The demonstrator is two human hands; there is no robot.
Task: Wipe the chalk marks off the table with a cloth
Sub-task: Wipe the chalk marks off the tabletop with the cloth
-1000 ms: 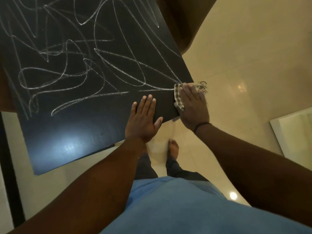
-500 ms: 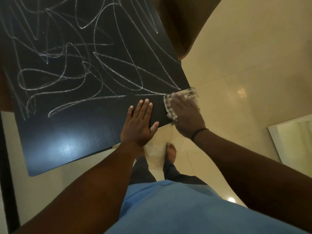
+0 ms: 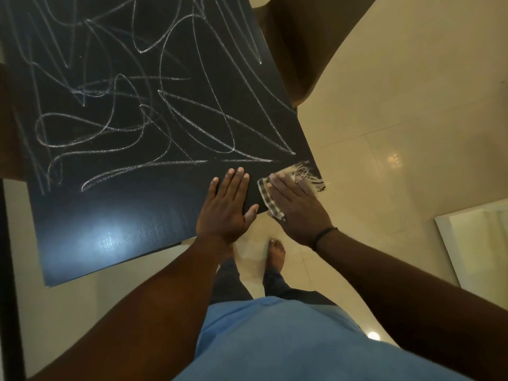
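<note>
Nearest, a blue shirt [image 3: 288, 339] and a bare foot [image 3: 276, 253] on the tiled floor [image 3: 384, 119]. The left hand [image 3: 226, 206] lay flat on the dark counter [image 3: 110, 221] at its near edge, fingers straight, holding nothing. Just beside it the right hand [image 3: 298, 209] pressed the cloth [image 3: 268, 200] flat at the counter's near right corner, grip open, fingers straight. The checked cloth ran long from the near edge toward its fringe [image 3: 309, 174], which pointed away and right. Beyond, chalk marks [image 3: 165, 119] covered the counter.
</note>
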